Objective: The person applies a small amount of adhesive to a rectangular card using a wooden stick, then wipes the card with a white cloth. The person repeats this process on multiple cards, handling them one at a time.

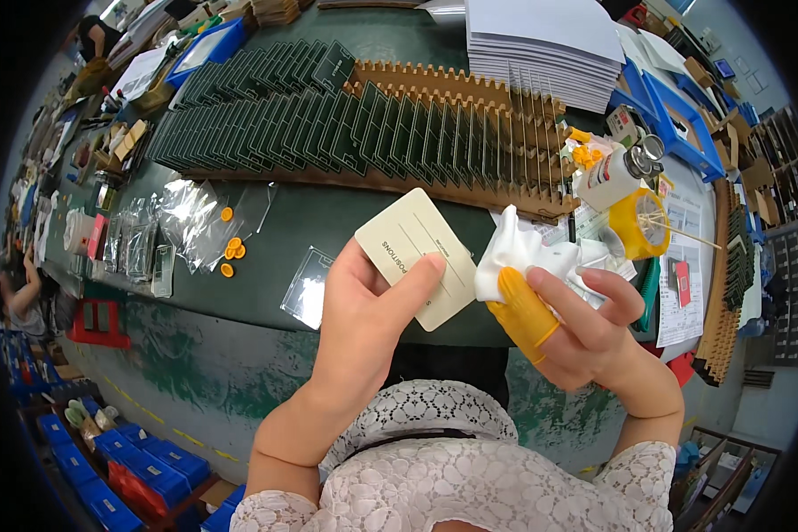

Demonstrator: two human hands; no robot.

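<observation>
My left hand (370,288) grips a cream-coloured card (405,232) with rounded corners, thin printed lines and small dark lettering, the thumb pressed on its face. Close beside the card's right corner, my right hand (576,328) pinches a crumpled white cloth (525,253). A yellow finger cot (525,315) covers one finger of that hand. Beyond both hands, many dark green cards (266,131) stand in rows in a slotted brown rack (496,133). Below the left part of the rack lie a clear plastic sleeve (309,288) and several small orange finger cots (230,248).
A tall stack of white paper (545,49) stands behind the rack. At right are a white bottle (612,177) with a metal top, a yellow tape roll (640,223) with a stick through it, and a blue tray (683,124). Clear plastic bags (195,217) lie at left.
</observation>
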